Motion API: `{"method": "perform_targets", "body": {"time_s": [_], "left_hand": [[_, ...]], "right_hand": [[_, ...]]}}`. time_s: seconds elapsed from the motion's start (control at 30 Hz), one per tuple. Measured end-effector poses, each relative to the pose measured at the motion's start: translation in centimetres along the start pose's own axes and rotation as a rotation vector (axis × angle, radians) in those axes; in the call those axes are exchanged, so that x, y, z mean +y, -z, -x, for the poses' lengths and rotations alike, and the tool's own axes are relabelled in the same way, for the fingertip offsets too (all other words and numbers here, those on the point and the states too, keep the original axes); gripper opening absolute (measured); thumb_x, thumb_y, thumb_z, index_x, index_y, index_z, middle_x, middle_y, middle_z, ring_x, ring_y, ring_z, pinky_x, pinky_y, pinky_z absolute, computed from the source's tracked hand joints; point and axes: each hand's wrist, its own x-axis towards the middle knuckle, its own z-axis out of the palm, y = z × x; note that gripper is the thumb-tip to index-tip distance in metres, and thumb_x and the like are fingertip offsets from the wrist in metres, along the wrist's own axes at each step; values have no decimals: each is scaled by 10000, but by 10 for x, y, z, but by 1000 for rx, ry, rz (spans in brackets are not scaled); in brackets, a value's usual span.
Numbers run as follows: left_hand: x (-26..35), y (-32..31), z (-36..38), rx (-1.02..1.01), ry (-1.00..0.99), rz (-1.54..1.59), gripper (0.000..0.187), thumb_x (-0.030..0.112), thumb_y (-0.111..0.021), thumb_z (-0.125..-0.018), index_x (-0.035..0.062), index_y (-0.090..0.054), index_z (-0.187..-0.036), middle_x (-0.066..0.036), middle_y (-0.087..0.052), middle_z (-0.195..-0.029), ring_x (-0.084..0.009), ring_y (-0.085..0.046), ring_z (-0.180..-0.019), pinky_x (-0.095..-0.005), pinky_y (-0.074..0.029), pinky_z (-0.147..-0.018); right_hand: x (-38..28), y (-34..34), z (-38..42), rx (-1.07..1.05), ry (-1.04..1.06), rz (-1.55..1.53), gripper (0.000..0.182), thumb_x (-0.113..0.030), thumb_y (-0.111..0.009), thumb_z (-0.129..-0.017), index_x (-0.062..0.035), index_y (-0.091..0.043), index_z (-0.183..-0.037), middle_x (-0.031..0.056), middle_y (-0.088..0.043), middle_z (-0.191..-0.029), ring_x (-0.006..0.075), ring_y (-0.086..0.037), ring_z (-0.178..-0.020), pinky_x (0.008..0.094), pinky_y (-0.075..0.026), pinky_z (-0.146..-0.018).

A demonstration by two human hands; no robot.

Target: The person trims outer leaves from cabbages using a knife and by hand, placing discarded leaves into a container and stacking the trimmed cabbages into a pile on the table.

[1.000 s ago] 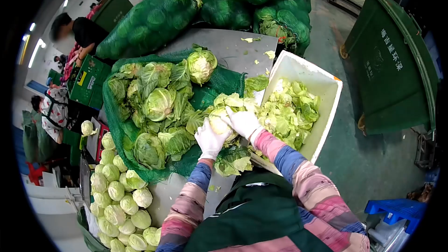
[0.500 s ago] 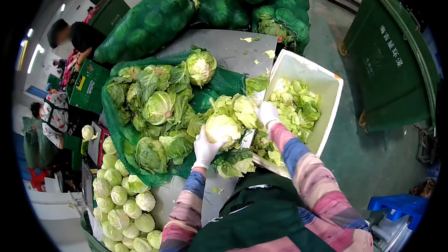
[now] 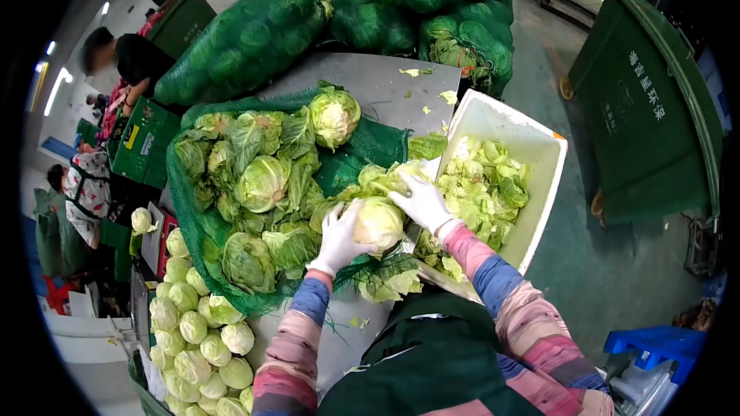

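Note:
A pale, partly stripped cabbage lies at the table's middle with loose outer leaves behind it. My gloved left hand holds its left side, fingers curved round it. My gloved right hand is at its upper right, fingers spread over the head and the leaves. An open green net holds several leafy cabbages to the left. Right of my hands stands a white foam box with torn leaves in it.
Full green net sacks lie behind the metal table. Stripped cabbages are piled at the lower left. A large green bin stands right; a blue pallet is lower right. Two people are at the far left.
My right hand has moved left from the box side onto the cabbage, its fingers now spread. The cabbage has shifted slightly right, and my left hand remains against it.

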Motion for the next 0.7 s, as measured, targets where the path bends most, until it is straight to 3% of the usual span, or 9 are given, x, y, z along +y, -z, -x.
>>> {"method": "perform_targets", "body": {"time_s": [0.07,0.1,0.13,0.2,0.27,0.33,0.53,0.63,0.7], "left_hand": [[16,9,-9,116,-512,-547,1049,428,-890,-512,131,-448,-1416,-183,-446,-1426,-402,-322,-1367,-561,-179,-1147],[24,13,-11,163,-474,-513,1029,417,-880,-500,159,-463,-1404,-138,-426,-1451,-380,-264,-1394,-602,-133,-1137],[28,15,-8,262,-468,-495,961,397,-868,-539,104,-488,-1371,-147,-476,-1393,-368,-359,-1325,-570,-204,-1116],[15,-8,-2,439,-316,-385,883,364,-860,-581,35,-511,-1322,-143,-532,-1301,-347,-453,-1215,-502,-300,-1071],[14,-36,4,366,-47,-75,691,349,-822,-692,-44,-566,-1199,-175,-528,-1165,-342,-503,-1092,-424,-423,-939],[21,-65,7,595,-67,69,661,362,-816,-699,-56,-583,-1156,-191,-515,-1186,-370,-504,-1071,-427,-433,-924],[45,-71,-3,530,103,-68,726,340,-821,-666,61,-545,-1276,-179,-478,-1334,-374,-429,-1198,-483,-382,-995],[44,-71,0,480,11,-89,749,318,-827,-661,68,-524,-1299,-161,-477,-1346,-365,-429,-1205,-480,-374,-1013],[19,-74,2,518,-68,-1,768,307,-837,-650,64,-517,-1305,-162,-476,-1345,-366,-430,-1200,-477,-374,-1015]], "right_hand": [[-9,-1,-9,-169,134,-8,624,-535,-603,-858,-103,-578,-1309,206,-643,-1186,341,-645,-1028,410,-504,-895],[-22,13,-15,-523,-137,-3,711,-591,-600,-841,-89,-547,-1341,216,-629,-1215,340,-636,-1062,395,-489,-930],[-16,10,-13,-522,-134,4,711,-591,-600,-841,-89,-547,-1341,216,-629,-1215,340,-636,-1062,395,-489,-930],[4,-5,-6,-284,-25,23,733,-606,-610,-829,-61,-568,-1317,229,-639,-1190,341,-634,-1073,387,-489,-930],[10,-17,-2,-313,-108,-43,732,-595,-638,-807,-42,-591,-1285,235,-658,-1132,343,-641,-1051,393,-497,-911],[4,-19,5,-197,-106,-6,692,-562,-658,-800,-46,-611,-1258,226,-670,-1094,344,-648,-1018,401,-508,-882],[20,-12,14,-128,-161,182,382,-382,-611,-831,-73,-669,-1047,173,-700,-852,359,-672,-816,468,-523,-732],[54,-12,17,-75,-379,221,390,-360,-581,-834,-83,-689,-1086,205,-700,-900,361,-677,-854,448,-531,-780],[88,3,25,-5,-597,147,387,-279,-627,-791,-84,-698,-1117,228,-698,-903,356,-690,-871,416,-537,-818]]}}
